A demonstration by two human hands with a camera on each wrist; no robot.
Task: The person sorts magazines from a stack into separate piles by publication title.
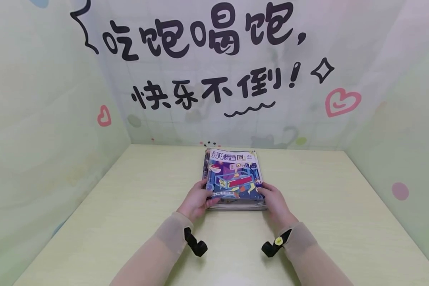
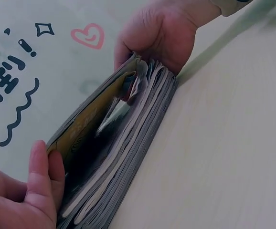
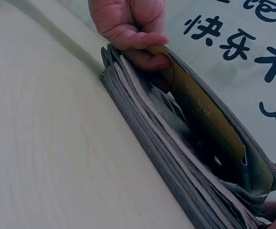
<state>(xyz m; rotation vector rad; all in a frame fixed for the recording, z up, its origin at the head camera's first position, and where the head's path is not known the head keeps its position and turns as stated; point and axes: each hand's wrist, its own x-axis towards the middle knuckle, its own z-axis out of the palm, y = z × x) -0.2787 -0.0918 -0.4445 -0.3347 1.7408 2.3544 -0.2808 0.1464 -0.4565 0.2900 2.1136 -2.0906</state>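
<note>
A magazine (image 1: 234,174) with a purple and blue cover tops a stack of magazines (image 1: 243,207) near the middle of the table. My left hand (image 1: 196,199) grips its left side, thumb at the cover and fingers under the near corner. On the opposite side my right hand (image 1: 276,202) holds the right edge, thumb near the cover's lower corner. In the left wrist view a dark gap opens between the raised magazine (image 2: 83,114) and the pile of magazines (image 2: 143,129) beneath. A yellowish page (image 3: 200,107) shows on its underside in the right wrist view.
The pale wooden table (image 1: 157,174) extends around the stack. A printed cloth backdrop (image 1: 200,127) with black lettering rises behind the table, and cloth walls stand at left and right. Each wrist carries a small black camera (image 1: 199,248).
</note>
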